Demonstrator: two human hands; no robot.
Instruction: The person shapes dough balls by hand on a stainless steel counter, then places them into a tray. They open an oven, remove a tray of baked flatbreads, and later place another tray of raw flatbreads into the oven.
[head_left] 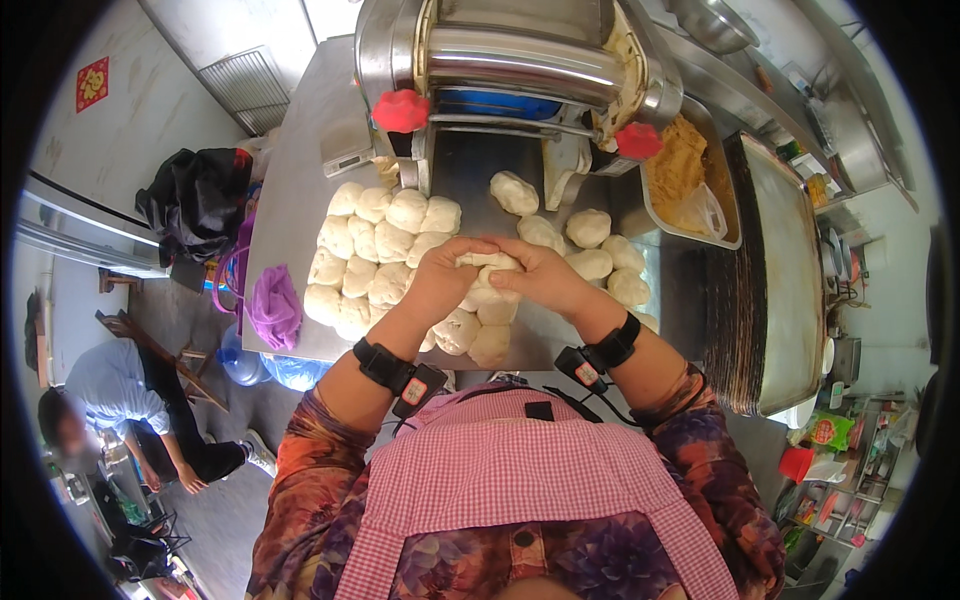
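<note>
Between both hands I hold a piece of pale dough (pixel 492 262) above the steel table. My left hand (pixel 447 272) curls round its left side, and my right hand (pixel 545 275) grips the right side with the thumb pressed on top. Rows of rounded dough balls (pixel 358 240) sit packed together on the left, some reaching under my hands. To the right lie several looser dough lumps (pixel 588 228), apart from that block. What the undersides of my fingers do is hidden.
A steel roller machine (pixel 520 58) with red knobs stands at the far side. A tray of brown filling (pixel 680 165) is at the right, beside stacked baking trays (pixel 780 290). A purple cloth (pixel 273 308) lies at the left edge. A person (pixel 125 400) bends at lower left.
</note>
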